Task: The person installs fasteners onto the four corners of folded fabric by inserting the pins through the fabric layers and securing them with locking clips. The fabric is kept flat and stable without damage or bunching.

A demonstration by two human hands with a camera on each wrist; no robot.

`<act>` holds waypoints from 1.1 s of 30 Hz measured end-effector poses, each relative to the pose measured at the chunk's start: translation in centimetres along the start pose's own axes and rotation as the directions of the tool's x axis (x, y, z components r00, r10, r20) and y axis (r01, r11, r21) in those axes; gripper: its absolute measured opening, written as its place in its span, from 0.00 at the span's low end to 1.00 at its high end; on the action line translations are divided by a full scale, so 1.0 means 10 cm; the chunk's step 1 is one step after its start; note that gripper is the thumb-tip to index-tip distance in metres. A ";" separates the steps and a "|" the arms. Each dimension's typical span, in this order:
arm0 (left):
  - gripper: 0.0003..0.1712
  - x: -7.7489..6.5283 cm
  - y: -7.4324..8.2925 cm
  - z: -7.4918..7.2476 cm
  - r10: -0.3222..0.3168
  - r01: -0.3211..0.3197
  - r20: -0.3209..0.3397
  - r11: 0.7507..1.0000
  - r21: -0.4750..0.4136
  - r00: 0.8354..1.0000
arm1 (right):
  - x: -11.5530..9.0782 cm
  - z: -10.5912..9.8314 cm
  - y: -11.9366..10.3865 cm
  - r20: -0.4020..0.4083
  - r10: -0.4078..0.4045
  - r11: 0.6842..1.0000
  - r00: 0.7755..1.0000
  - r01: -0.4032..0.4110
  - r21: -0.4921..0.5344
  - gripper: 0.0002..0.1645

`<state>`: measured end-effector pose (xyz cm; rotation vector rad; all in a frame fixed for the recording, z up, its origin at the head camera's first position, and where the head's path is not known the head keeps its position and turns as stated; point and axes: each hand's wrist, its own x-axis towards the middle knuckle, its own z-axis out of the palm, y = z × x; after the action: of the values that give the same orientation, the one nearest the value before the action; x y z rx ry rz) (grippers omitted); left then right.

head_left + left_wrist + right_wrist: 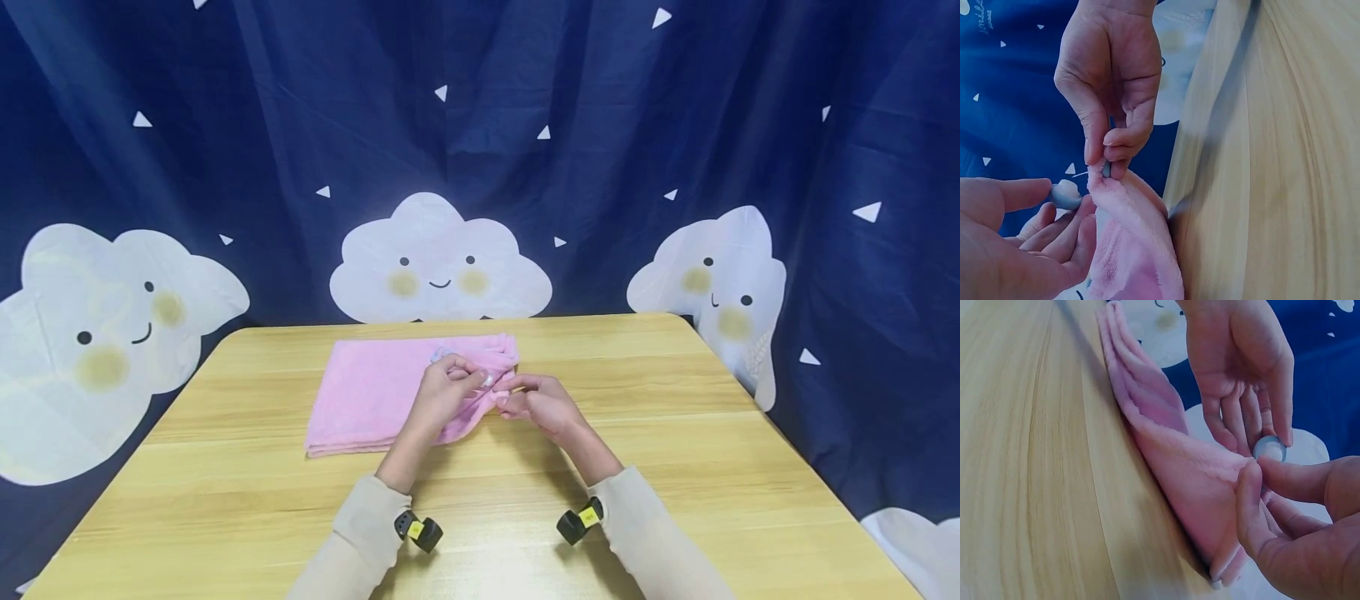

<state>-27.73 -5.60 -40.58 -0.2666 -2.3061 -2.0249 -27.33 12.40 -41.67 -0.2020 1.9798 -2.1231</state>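
A folded pink plush cloth lies on the table, its right part bunched up and raised. Between the thumb and fingers of my left hand is a small round grey cap with a white centre. My right hand pinches the lifted cloth edge together with a small grey disc, mostly hidden by fingers. In the left wrist view a thin white pin sticks out of the cloth towards the cap. The right wrist view shows the cap close beside the right fingertips.
The wooden table reaches out on both sides of the cloth. Behind it hangs a dark blue curtain with printed clouds and white triangles. A bluish-white patch shows on the cloth behind the left hand.
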 end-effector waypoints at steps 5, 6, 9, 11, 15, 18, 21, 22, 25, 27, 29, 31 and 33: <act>0.14 -0.01 0.00 0.00 0.026 -0.025 0.023 0.999 -0.039 0.999 | 0.00 0.00 0.00 0.004 0.004 1.000 1.000 -0.004 0.003 0.17; 0.14 -0.01 0.00 0.00 0.027 -0.026 0.027 0.999 -0.048 0.999 | 0.00 0.00 0.00 0.005 0.004 1.000 1.000 -0.004 0.005 0.17; 0.13 -0.02 0.01 0.00 0.022 -0.020 0.034 0.998 -0.057 0.999 | 0.00 0.00 0.00 0.007 -0.001 1.000 1.000 0.001 0.008 0.16; 0.12 -0.01 0.01 0.00 0.019 -0.018 0.032 0.998 -0.053 0.999 | 0.00 0.00 0.00 0.010 -0.005 1.000 1.000 0.005 0.007 0.16; 0.09 0.00 0.00 0.01 0.019 -0.019 0.020 0.999 -0.030 1.000 | -0.01 0.00 -0.01 0.012 -0.003 1.000 1.000 0.003 0.003 0.17; 0.08 0.01 -0.02 0.01 0.032 -0.032 0.007 0.999 -0.013 0.999 | -0.01 0.00 -0.02 0.011 0.003 1.000 1.000 -0.003 0.005 0.17; 0.07 0.01 -0.03 0.01 0.061 -0.061 0.001 0.998 -0.003 0.998 | -0.01 0.01 -0.03 0.014 0.002 1.000 1.000 -0.002 0.005 0.18; 0.08 0.01 -0.02 0.00 0.074 -0.074 0.000 0.997 0.000 0.997 | 0.00 0.01 -0.03 0.013 0.000 1.000 1.000 0.000 0.006 0.18; 0.08 0.01 -0.02 0.00 0.101 -0.101 -0.004 0.995 -0.001 0.995 | 0.00 0.01 -0.01 0.013 -0.003 1.000 1.000 0.003 0.006 0.18; 0.08 0.01 -0.02 0.01 0.110 -0.110 -0.007 0.994 -0.003 0.994 | 0.01 0.01 0.00 0.008 -0.004 1.000 1.000 0.004 0.008 0.18; 0.08 0.00 -0.02 0.01 0.114 -0.114 -0.011 0.994 -0.005 0.993 | 0.01 0.01 0.01 0.005 -0.007 1.000 1.000 0.007 0.007 0.17; 0.08 0.00 -0.01 0.01 0.111 -0.111 -0.012 0.994 -0.007 0.994 | 0.01 0.02 0.01 0.002 -0.008 1.000 1.000 0.008 0.009 0.16; 0.09 0.00 0.00 0.02 0.107 -0.108 -0.014 0.994 -0.009 0.994 | 0.01 0.02 0.01 0.001 -0.005 1.000 1.000 0.005 0.008 0.15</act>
<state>-27.68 -5.44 -40.64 -0.3683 -2.2234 -1.9811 -27.38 12.21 -41.75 -0.2069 1.9722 -2.1335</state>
